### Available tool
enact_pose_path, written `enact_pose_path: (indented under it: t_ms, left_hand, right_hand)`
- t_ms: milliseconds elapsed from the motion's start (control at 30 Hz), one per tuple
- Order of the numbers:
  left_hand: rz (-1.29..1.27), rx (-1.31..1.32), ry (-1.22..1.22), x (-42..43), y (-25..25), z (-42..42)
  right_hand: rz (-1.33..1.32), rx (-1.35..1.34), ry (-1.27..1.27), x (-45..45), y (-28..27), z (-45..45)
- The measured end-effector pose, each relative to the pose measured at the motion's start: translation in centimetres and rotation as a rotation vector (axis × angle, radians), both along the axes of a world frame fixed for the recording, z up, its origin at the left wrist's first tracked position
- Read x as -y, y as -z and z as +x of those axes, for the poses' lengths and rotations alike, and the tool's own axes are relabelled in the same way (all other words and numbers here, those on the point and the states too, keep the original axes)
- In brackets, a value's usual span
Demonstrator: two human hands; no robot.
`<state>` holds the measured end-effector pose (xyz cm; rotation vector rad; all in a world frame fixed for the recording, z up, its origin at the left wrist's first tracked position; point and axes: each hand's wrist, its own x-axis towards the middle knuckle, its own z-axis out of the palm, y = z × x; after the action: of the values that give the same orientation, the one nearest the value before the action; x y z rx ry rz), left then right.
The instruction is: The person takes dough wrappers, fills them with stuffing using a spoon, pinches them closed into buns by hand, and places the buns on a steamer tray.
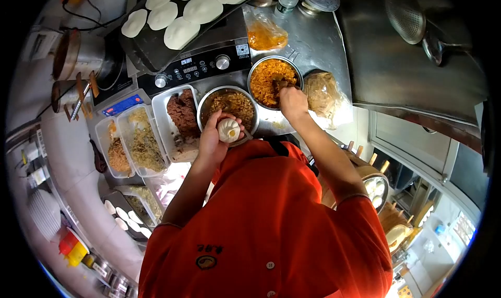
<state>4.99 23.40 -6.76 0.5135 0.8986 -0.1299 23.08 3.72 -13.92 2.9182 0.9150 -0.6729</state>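
Observation:
A pleated, round white bun (pixel 228 130) rests in my left hand (pixel 213 139), whose fingers curl round it above the near edge of a metal bowl of brown filling (pixel 229 104). My right hand (pixel 293 101) is closed at the near right rim of a bowl of orange filling (pixel 267 83). Its fingers hold something dark that reaches into the filling, too hidden to name. Right of that hand lies a clear plastic bag with brownish contents (pixel 322 92).
Flat dough rounds (pixel 180 32) lie on a black tray at the top left, beyond a cooker panel (pixel 195 66). Plastic tubs of fillings (pixel 143 141) stand at the left. Bamboo steamers (pixel 376 186) are at the right. A bottle (pixel 287 0) stands at the back.

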Motion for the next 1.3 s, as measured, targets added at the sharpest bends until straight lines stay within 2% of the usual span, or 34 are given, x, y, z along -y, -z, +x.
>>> enact_pose_path:
  t_ms: [100, 200, 300, 333, 400, 467, 600, 667, 733, 800, 933, 1067, 1300]
  left_hand:
    - [-0.044, 0.006, -0.024, 0.1, 0.0, -0.1]
    - [-0.078, 0.034, -0.037, 0.2, -0.2, 0.1]
    - [-0.098, 0.022, -0.061, 0.5, -0.7, 0.9]
    - [-0.1, 0.026, -0.06, 0.6, -0.5, 1.2]
    - [-0.109, 0.093, -0.108, 0.7, 0.0, 2.0]
    - [-0.123, 0.095, -0.112, 0.9, -0.2, 3.1]
    - [-0.192, 0.223, -0.11, 1.5, -0.3, 5.5]
    - [-0.087, 0.201, -0.104, 2.1, -1.2, 6.6]
    - [-0.076, 0.213, -0.1, 2.8, -1.6, 7.6]
    - [-0.016, 0.256, -0.05, 3.5, -2.2, 8.5]
    - [-0.068, 0.244, -0.047, 4.6, -2.9, 10.0]
    - [-0.035, 0.171, -0.111, 5.7, -4.1, 10.8]
    - [-0.086, 0.21, -0.132, 5.8, -4.3, 11.1]
  right_hand:
    - [-0.002, 0.088, 0.047, 0.3, -0.1, 0.1]
    - [0.028, -0.055, 0.129, 1.4, -2.5, 0.7]
    - [0.459, -0.151, 0.296, 3.3, -4.2, 0.3]
    - [0.459, -0.147, 0.295, 4.0, -4.1, 0.2]
    - [0.782, -0.788, 0.664, 5.3, -6.3, -0.4]
    - [0.856, -0.829, 0.702, 5.0, -10.3, -1.8]
    - [0.885, -0.77, 0.716, 5.1, -13.6, -3.8]
    - [0.913, -0.544, 0.553, 5.1, -14.2, -4.9]
    - [0.841, -0.491, 0.556, 4.5, -15.6, -5.7]
    - [0.877, -0.139, 0.348, 4.0, -16.2, -6.4]
    - [0.833, 0.002, 0.245, 3.3, -18.3, -7.6]
    - [0.833, 0.082, 0.189, 3.1, -18.6, -8.2]
    - [0.842, 0.194, 0.133, 2.8, -17.7, -8.8]
